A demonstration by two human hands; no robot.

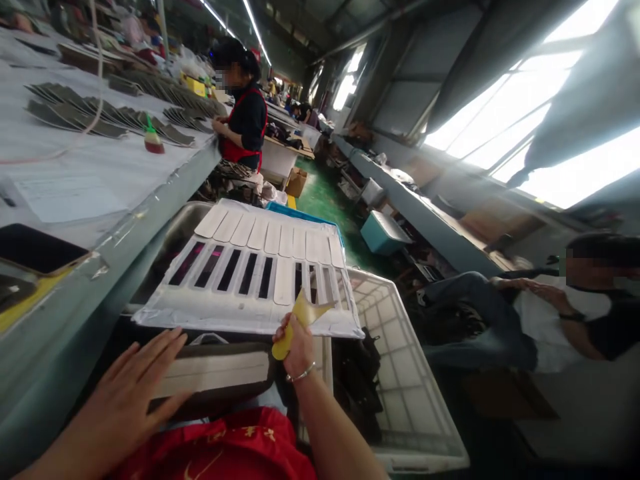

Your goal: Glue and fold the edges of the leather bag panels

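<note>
A curled yellow strip (306, 312) with a rounded lower end is pinched in my right hand (300, 347), above the near edge of a white slotted board (195, 310). Fingers outstretched, my left hand (133, 387) is over the left end of a dark piece (273, 377) on my lap. A long off-white strip (225, 371) lies along the top of that piece. Pale round-ended strips (273, 238) line the board's far row. One more strip (285, 280) covers a slot in the nearer row, where several slots show dark gaps.
At right stands a white crate (400, 333) with dark items (357, 380) inside. A worktable (150, 200) on the left bears fanned dark pieces (80, 110), a green-capped bottle (153, 138) and a phone (37, 248). One person (247, 123) stands beyond; another (555, 320) sits at right.
</note>
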